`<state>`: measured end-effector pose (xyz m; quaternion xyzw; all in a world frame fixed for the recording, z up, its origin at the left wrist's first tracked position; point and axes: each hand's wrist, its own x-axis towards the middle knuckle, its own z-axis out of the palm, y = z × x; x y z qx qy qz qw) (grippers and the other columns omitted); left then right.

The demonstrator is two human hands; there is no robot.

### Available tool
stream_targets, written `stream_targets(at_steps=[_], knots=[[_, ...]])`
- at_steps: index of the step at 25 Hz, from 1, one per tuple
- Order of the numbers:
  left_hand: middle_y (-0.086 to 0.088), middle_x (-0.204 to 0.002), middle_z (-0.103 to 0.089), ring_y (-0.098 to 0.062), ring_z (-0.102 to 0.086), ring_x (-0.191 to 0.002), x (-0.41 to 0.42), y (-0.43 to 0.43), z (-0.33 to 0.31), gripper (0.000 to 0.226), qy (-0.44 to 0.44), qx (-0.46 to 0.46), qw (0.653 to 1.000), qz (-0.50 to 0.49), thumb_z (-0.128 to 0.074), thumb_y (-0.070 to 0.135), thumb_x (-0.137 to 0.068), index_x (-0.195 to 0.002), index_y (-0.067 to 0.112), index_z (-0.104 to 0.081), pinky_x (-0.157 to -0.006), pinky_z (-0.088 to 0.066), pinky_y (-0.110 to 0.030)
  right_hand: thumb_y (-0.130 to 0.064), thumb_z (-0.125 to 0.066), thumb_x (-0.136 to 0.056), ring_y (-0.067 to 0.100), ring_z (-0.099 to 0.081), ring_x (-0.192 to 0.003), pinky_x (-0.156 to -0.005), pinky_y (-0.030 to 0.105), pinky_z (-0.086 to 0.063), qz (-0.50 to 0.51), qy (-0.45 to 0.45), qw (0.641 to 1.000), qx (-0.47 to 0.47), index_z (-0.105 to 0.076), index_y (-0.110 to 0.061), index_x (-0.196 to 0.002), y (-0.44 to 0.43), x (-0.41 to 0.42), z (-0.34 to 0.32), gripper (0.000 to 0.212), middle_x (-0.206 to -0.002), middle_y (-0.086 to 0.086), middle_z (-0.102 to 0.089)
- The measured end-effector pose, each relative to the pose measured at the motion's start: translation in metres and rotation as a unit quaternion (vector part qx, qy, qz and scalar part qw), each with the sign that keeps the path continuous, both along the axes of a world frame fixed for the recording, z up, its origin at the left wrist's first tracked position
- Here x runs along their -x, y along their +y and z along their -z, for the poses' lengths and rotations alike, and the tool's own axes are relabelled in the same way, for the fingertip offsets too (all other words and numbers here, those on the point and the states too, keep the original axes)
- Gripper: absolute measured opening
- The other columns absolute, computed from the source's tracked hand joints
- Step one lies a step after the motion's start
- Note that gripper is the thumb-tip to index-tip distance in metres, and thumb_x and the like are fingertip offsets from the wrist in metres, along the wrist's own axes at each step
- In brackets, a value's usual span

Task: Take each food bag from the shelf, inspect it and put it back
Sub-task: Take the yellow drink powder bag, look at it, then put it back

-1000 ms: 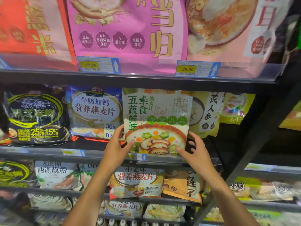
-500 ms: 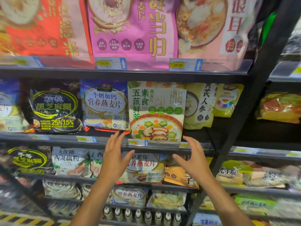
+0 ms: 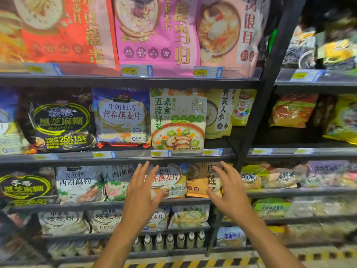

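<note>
Food bag (image 3: 177, 120), the green-and-white one with the soup bowl printed on it, stands upright at the front edge of the middle shelf (image 3: 73, 157), between a blue oat bag (image 3: 121, 117) and a yellow bag (image 3: 219, 113). A second ago both hands held its lower corners; since then they have let go and dropped. The left hand (image 3: 142, 194) and right hand (image 3: 230, 198) now hover apart in front of the shelf below, fingers spread and holding nothing. So this bag looks returned and another is due; which one I cannot tell. The hands cover parts of an orange-and-white bag (image 3: 170, 178) and a tan bag (image 3: 201, 182), the top row is cut off, and the right side is blurred.
</note>
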<state>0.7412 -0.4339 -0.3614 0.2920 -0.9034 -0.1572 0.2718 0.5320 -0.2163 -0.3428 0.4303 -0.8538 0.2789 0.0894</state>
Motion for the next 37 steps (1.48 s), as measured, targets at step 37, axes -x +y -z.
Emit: stream_targets(at_steps=[37], knots=[[0.012, -0.175, -0.006, -0.014, 0.000, -0.162, 0.530, 0.452, -0.019, 0.089, -0.004, -0.037, 0.946, 0.322, -0.061, 0.067, -0.092, -0.163, 0.042, -0.012, -0.128, -0.019, -0.049, -0.061, -0.066, -0.090, 0.021, -0.024, -0.157, -0.123, 0.057, -0.032, 0.315, -0.030, 0.947, 0.055, -0.034, -0.036, -0.159, 0.501, 0.356, -0.043, 0.080, -0.170, -0.006, -0.024]])
